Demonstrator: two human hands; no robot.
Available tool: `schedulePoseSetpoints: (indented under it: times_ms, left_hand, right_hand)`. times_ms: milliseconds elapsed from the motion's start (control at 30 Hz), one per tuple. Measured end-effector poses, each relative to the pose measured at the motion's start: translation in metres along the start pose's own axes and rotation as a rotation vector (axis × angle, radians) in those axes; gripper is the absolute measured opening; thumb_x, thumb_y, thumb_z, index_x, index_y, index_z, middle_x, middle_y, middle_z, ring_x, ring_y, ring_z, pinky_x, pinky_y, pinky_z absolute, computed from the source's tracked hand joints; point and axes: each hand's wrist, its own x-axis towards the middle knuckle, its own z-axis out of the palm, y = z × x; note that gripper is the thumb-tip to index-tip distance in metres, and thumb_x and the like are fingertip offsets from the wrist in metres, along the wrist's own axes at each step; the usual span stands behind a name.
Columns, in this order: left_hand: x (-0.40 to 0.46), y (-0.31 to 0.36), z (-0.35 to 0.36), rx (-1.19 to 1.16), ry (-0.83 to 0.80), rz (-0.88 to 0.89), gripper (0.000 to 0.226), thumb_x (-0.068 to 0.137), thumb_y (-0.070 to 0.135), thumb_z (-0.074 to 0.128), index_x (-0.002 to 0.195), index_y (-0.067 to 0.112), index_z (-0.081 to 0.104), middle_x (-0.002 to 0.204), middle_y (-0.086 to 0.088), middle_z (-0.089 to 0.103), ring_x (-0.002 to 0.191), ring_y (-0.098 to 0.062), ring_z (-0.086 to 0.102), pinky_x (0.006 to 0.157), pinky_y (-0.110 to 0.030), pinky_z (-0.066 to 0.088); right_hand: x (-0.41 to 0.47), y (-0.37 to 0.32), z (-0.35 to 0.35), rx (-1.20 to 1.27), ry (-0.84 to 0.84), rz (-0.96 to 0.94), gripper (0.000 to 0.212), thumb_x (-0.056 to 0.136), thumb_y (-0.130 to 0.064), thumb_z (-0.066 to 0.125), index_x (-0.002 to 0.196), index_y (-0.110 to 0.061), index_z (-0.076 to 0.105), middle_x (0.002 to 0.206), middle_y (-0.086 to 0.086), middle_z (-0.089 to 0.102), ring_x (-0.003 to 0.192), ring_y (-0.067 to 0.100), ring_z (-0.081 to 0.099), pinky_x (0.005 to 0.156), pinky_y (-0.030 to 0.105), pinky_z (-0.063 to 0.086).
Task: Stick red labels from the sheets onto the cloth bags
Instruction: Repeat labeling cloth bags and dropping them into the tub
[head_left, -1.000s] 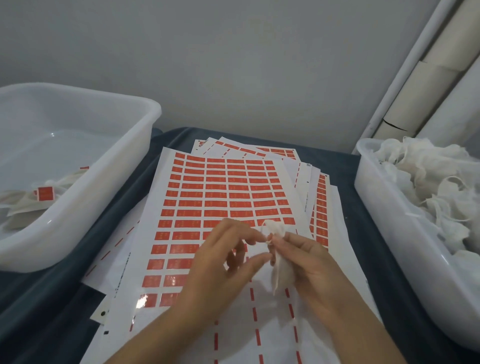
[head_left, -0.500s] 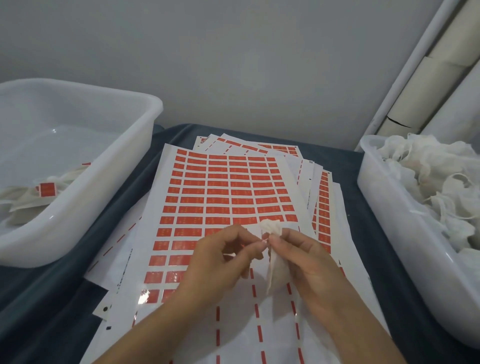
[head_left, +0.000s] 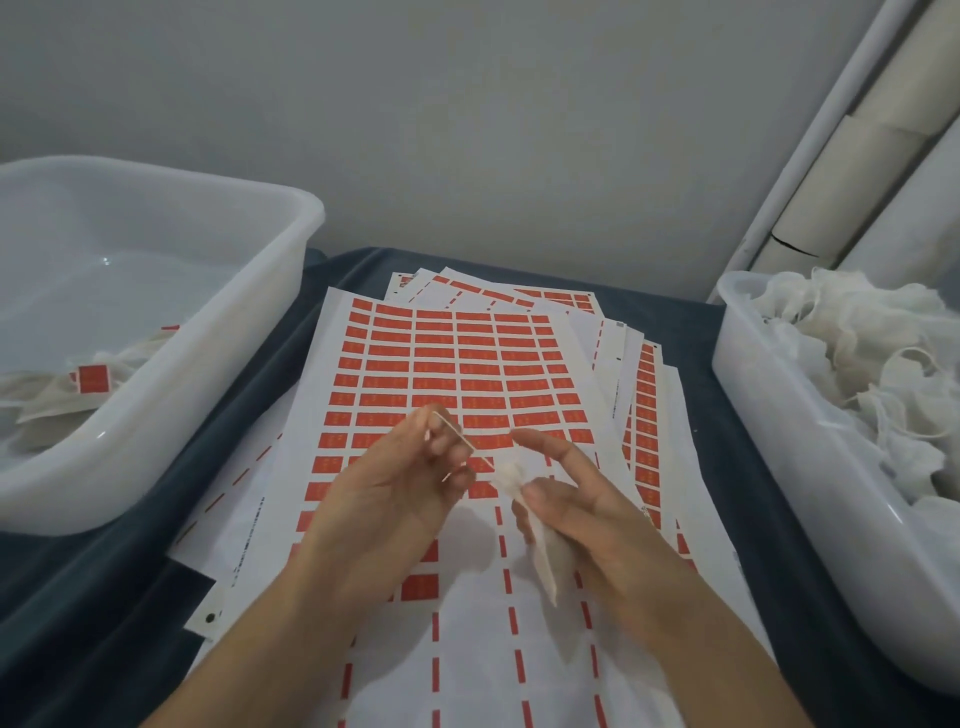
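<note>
Fingers of left hand (head_left: 395, 488) pinch a taut drawstring (head_left: 462, 441); right hand (head_left: 587, 514) pinches the crumpled cloth bag (head_left: 524, 514).

Small white cloth bag (head_left: 535, 540) sits lower center, bunched at the top, hanging down and pinched upright, its drawstring (head_left: 462, 441) pulled up-left. Under it are fanned-out label sheets (head_left: 457, 364), with rows of red labels (head_left: 467, 384) filling the upper half and mostly peeled below.
</note>
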Motion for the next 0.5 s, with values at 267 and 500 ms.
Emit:
schedulePoseSetpoints:
  times_ms: [267, 500]
  left_hand:
    - [-0.011, 0.014, -0.001, 0.309, -0.002, 0.343, 0.037, 0.062, 0.056, 0.075, 0.084, 0.027, 0.072, 0.057, 0.004, 0.056, 0.049, -0.003, 0.041, 0.053, -0.012, 0.036]
    - [-0.001, -0.019, -0.001, 1.587, 0.125, 0.514, 0.031, 0.08, 0.045, 0.053, 0.11, 0.052, 0.053, 0.08, 0.031, 0.047, 0.075, 0.003, 0.05, 0.071, -0.003, 0.041]
  right_hand:
    - [0.005, 0.003, -0.035, -0.422, 0.576, 0.006, 0.031, 0.085, -0.045, 0.056, 0.114, -0.039, 0.052, 0.128, -0.018, 0.054, 0.114, 0.01, 0.055, 0.09, 0.03, 0.048]
    - [0.007, 0.008, -0.05, -0.547, 0.563, 0.182, 0.053, 0.082, -0.042, 0.065, 0.129, -0.032, 0.043, 0.129, -0.006, 0.055, 0.096, 0.011, 0.055, 0.087, 0.037, 0.048]
